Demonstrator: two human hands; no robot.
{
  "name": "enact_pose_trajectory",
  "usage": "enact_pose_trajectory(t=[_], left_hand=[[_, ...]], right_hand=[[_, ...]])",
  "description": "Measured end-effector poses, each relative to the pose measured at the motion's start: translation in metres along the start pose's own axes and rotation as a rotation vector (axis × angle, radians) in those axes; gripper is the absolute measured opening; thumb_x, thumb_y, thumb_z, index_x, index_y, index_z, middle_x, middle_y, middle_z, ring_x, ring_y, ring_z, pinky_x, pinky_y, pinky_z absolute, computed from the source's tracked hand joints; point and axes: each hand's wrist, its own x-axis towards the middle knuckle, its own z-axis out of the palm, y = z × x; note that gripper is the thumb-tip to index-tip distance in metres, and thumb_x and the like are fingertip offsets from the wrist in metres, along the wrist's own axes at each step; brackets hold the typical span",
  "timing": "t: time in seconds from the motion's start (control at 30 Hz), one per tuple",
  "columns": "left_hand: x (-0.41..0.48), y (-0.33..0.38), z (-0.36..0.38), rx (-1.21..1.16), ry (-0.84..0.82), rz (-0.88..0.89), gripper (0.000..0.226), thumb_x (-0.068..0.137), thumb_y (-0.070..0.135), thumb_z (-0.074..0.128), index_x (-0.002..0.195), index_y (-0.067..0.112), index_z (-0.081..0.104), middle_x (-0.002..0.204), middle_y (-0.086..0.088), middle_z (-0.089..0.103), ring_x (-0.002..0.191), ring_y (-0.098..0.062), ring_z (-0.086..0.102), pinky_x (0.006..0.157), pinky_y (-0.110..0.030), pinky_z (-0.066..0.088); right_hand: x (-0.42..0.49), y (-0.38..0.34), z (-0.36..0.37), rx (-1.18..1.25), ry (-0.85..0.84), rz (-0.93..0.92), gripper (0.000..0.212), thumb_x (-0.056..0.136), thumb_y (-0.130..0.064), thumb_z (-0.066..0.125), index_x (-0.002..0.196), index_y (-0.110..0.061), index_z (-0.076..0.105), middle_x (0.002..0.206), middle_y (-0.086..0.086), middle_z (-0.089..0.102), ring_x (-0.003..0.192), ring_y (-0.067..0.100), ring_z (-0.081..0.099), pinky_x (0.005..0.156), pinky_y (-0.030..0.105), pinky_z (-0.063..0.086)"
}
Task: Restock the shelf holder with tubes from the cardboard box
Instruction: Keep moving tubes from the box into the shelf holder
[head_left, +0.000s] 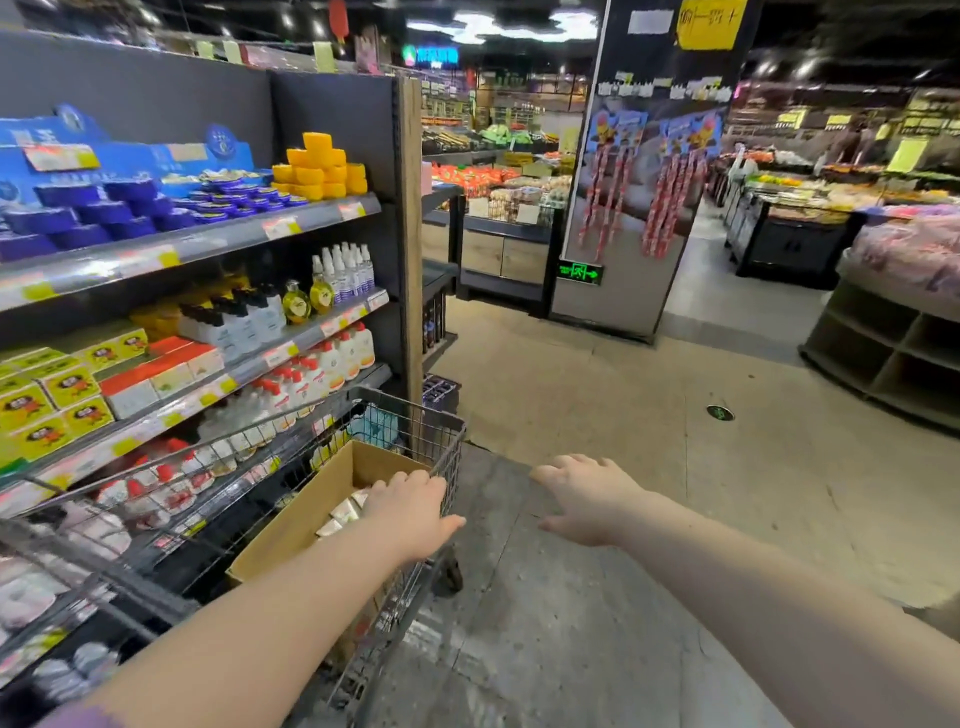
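the cardboard box (298, 519) sits open-topped inside a wire shopping cart (441, 423), its long axis running away from the person along the length of the cart, the near end low in the view and the far end up by the cart's front rim. inside it lie pale tubes (344, 513); three show, in a row that follows the box's long axis, just beside the left hand (410, 512). only a short part of each tube is visible, so which way they point and how their own long axes run cannot be told.

one box, one cart, three tubes in sight, two hands.

the left hand reaches over the right wall of the box with its back upward, and its fingers (387, 488) bend down into the box just right of the row of tubes. the fingertips are hidden, so whether they touch or grip a tube cannot be told.

the right hand (587, 496) hangs palm down over the floor (597, 395), right of the cart and apart from it, fingers loosely spread and slightly bent, holding nothing.

to the left of the cart stand store shelves (311, 221) stocked with bottles, boxes and tins.
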Motion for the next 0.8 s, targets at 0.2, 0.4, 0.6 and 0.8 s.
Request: enact_pose_trajectory(t=[0.2,0.4,0.6,0.8], left_hand=[[0.084,-0.06,0.01,-0.045,-0.087,-0.09,0.05,0.092,0.053,0.039,0.126,0.017,0.045,0.128,-0.006,0.05,0.12,-0.026,0.046,0.102,-0.044,0.038],[0.122,-0.13,0.01,-0.086,-0.15,-0.258,0.057,0.092,0.056,0.036,0.134,0.018,0.04,0.135,-0.007,0.045,0.127,-0.028,0.041,0.102,-0.045,0.034],[0.146,-0.178,0.034,-0.155,-0.211,-0.429,0.057,0.092,0.056,0.036,0.132,0.015,0.041,0.133,-0.006,0.046,0.121,-0.027,0.046,0.097,-0.044,0.039],[0.185,-0.202,0.073,-0.235,-0.324,-0.604,0.056,0.091,0.056,0.039,0.13,0.017,0.044,0.135,-0.006,0.046,0.125,-0.028,0.043,0.098,-0.041,0.039]], right_hand=[[0.118,-0.004,-0.015,-0.036,-0.067,-0.078,0.061,0.092,-0.044,0.05,0.145,-0.021,0.03,0.146,0.008,0.037,0.137,0.025,0.033,0.11,0.045,0.029],[0.224,-0.029,-0.022,-0.07,-0.103,-0.224,0.057,0.09,-0.04,0.052,0.141,-0.021,0.036,0.144,0.006,0.041,0.134,0.027,0.037,0.109,0.046,0.033],[0.325,-0.067,-0.011,-0.088,-0.198,-0.394,0.051,0.087,-0.042,0.053,0.133,-0.022,0.044,0.135,0.005,0.048,0.127,0.029,0.045,0.103,0.047,0.039],[0.424,-0.091,0.024,-0.123,-0.341,-0.551,0.044,0.09,-0.042,0.051,0.128,-0.02,0.047,0.13,0.007,0.051,0.122,0.03,0.049,0.099,0.043,0.039]])
